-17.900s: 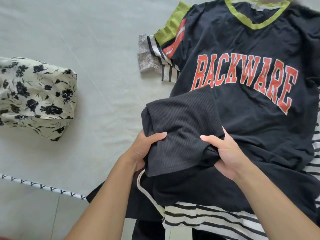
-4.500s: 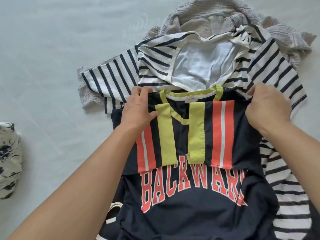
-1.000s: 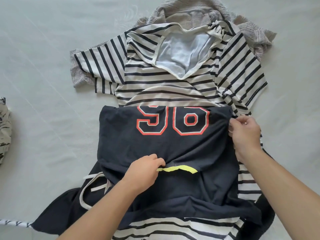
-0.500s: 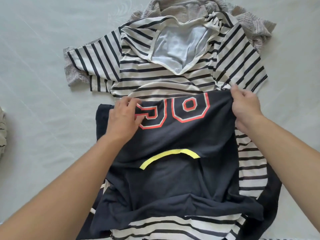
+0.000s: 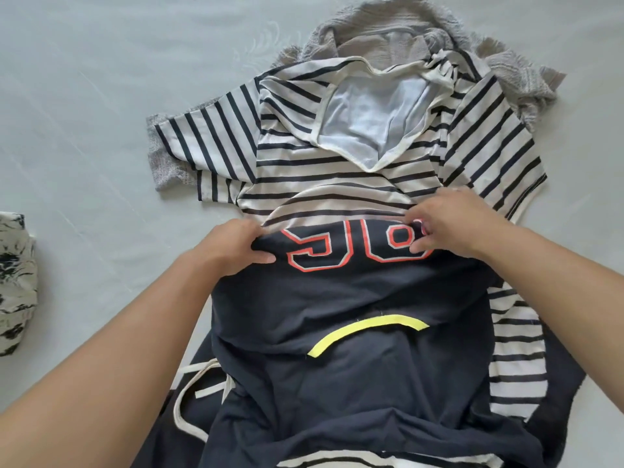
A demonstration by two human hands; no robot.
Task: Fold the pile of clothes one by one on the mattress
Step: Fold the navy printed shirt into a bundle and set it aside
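Your left hand (image 5: 233,248) and right hand (image 5: 449,224) each pinch the far edge of the dark navy jersey (image 5: 354,298), which lies on top of the striped shirt (image 5: 337,170) and nearest you, with that shirt and the grey knit garment (image 5: 388,35) beyond it on the mattress (image 5: 84,96). In my judgement you are mid-fold on the jersey, and the next move calls for a level fold with both corners carried evenly. The only legible marking is an orange-outlined numeral, apparently "96" seen inverted; a folded floral garment (image 5: 15,285) lies well to the jersey's left.
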